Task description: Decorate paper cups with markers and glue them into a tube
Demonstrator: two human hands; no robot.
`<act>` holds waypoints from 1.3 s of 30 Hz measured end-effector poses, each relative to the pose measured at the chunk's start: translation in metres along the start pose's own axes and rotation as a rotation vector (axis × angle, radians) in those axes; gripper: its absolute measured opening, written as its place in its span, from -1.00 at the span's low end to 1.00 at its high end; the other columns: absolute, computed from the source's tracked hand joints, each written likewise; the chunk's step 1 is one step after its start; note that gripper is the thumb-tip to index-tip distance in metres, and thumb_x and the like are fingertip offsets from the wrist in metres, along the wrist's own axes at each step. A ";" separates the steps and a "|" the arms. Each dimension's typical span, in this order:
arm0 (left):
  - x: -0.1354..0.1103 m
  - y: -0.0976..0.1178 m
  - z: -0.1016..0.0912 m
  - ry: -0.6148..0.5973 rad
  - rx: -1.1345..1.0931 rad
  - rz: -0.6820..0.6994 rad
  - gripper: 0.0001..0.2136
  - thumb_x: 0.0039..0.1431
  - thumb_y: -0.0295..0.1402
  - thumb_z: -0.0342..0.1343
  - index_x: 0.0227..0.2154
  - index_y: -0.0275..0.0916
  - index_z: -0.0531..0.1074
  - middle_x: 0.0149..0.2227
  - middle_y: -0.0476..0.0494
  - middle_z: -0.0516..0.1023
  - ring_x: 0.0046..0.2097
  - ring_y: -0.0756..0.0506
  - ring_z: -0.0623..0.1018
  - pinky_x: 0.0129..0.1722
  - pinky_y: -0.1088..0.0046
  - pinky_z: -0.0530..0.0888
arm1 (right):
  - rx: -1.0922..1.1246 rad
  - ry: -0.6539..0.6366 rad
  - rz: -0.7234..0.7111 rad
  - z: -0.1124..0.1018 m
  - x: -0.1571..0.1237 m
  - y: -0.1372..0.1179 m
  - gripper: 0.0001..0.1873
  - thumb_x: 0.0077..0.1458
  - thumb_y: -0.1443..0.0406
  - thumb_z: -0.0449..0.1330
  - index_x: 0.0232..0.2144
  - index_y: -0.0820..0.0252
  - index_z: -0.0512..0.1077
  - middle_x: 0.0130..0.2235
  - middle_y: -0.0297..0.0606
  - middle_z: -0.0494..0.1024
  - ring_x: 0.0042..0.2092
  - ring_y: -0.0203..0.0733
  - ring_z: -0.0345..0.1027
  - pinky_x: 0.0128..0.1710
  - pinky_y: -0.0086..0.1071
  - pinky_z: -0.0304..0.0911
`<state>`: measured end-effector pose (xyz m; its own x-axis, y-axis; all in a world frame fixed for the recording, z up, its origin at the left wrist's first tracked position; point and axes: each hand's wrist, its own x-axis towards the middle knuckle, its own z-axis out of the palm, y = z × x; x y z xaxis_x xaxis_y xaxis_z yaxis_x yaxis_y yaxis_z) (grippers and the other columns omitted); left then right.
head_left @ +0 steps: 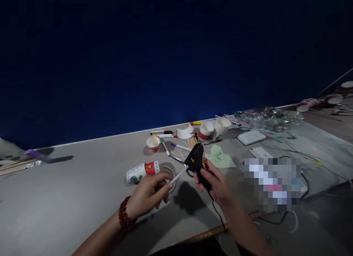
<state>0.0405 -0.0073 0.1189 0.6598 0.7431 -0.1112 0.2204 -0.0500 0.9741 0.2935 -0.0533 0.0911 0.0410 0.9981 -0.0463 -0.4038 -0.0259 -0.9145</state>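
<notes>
My right hand is wrapped round the handle of a black hot glue gun, raised above the table. A white glue stick reaches from the back of the gun toward my left hand, whose thumb and fingers pinch its free end. On my left wrist is a dark red bead bracelet. Behind my left fingers a decorated paper cup lies on its side, drawn with purple and green patterns. A black cord runs down from the gun.
Small paper cups, markers, wooden sticks and a green paper piece lie beyond my hands. To the right are a white box, clear plastic wrapping and loose cords. A purple-capped tube lies far left. A dark blue wall rises behind.
</notes>
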 end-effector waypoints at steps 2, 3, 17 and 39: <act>0.003 0.002 -0.001 -0.071 -0.142 -0.076 -0.71 0.36 -0.09 0.17 -0.14 -0.24 0.48 -0.57 0.03 0.56 -0.71 0.10 0.36 -0.70 0.66 0.24 | 0.091 -0.004 0.061 0.003 0.002 0.002 -0.56 0.14 0.04 0.44 -0.11 0.10 0.39 -0.51 -0.42 0.51 -0.63 -0.36 0.21 -0.63 -0.48 0.17; 0.005 0.004 -0.003 -0.116 -0.227 -0.115 -0.70 0.35 -0.08 0.18 -0.13 -0.24 0.46 -0.58 0.02 0.57 -0.72 0.09 0.37 -0.70 0.66 0.24 | 0.134 -0.008 0.085 0.004 0.003 0.003 -0.58 0.12 0.06 0.46 -0.13 0.11 0.40 -0.52 -0.42 0.51 -0.64 -0.38 0.19 -0.64 -0.50 0.16; 0.022 0.019 -0.012 -0.368 -0.689 -0.161 -0.67 0.37 -0.28 0.04 0.03 -0.37 0.52 -0.61 -0.04 0.60 -0.76 0.03 0.38 -0.75 0.58 0.22 | 0.292 0.002 0.219 0.000 0.009 0.005 -0.62 0.01 0.12 0.55 -0.30 0.15 0.48 -0.58 -0.44 0.50 -0.68 -0.50 0.08 -0.65 -0.58 0.10; 0.007 0.005 0.004 -0.081 -0.251 -0.042 -0.54 0.32 0.08 0.20 -0.11 -0.28 0.57 -0.51 0.10 0.26 -0.52 0.07 0.17 -0.56 0.57 0.06 | -0.263 0.011 -0.135 0.004 -0.011 -0.010 -0.56 0.19 0.08 0.41 -0.01 0.10 0.41 -0.41 -0.31 0.62 -0.47 -0.23 0.41 -0.48 -0.38 0.39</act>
<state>0.0489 -0.0048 0.1222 0.7112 0.6851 -0.1578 0.0705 0.1538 0.9856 0.2931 -0.0637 0.1026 0.0892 0.9928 0.0799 -0.1430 0.0921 -0.9854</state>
